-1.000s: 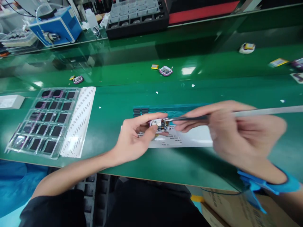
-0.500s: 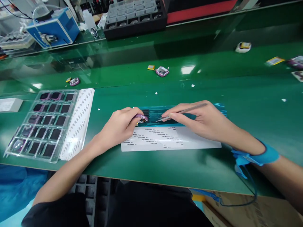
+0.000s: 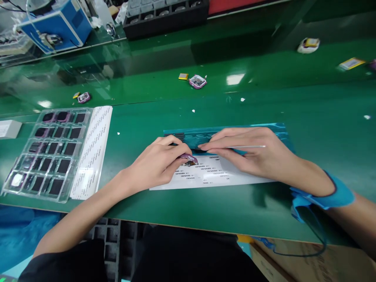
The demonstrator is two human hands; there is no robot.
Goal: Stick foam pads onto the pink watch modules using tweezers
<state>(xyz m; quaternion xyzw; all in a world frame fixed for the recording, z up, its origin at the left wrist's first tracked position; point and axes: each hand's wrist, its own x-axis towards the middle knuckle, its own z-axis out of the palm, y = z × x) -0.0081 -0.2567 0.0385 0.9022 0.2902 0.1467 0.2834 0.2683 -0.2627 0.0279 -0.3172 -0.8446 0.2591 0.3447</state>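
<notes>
My left hand (image 3: 163, 160) is closed around a small purple watch case (image 3: 189, 158), whose inner parts face the white printed sheet (image 3: 217, 172) under it. In my right hand (image 3: 249, 150) is a pair of thin metal tweezers (image 3: 246, 147), pinched between thumb and fingers and lying nearly level. Their tip, mostly covered by my fingertips, is beside a dark strip (image 3: 199, 151) just right of the case. Beneath both hands lies a shiny blue film (image 3: 196, 138), with several black strips (image 3: 174, 136) on its left end.
To the left stand a clear compartment tray (image 3: 66, 196) of watch parts and another printed sheet (image 3: 94, 152). Opened purple watches (image 3: 197, 81) and yellow batteries (image 3: 183, 76) lie farther back. A blue machine (image 3: 58, 27) and a black rack (image 3: 164, 21) are behind. A blue wrist strap (image 3: 337, 192) trails a cord.
My left hand has carried the watch case right and toward me, over the white sheet. The tweezers have tilted flatter, and a dark strip now shows near their tip. The view has shifted slightly.
</notes>
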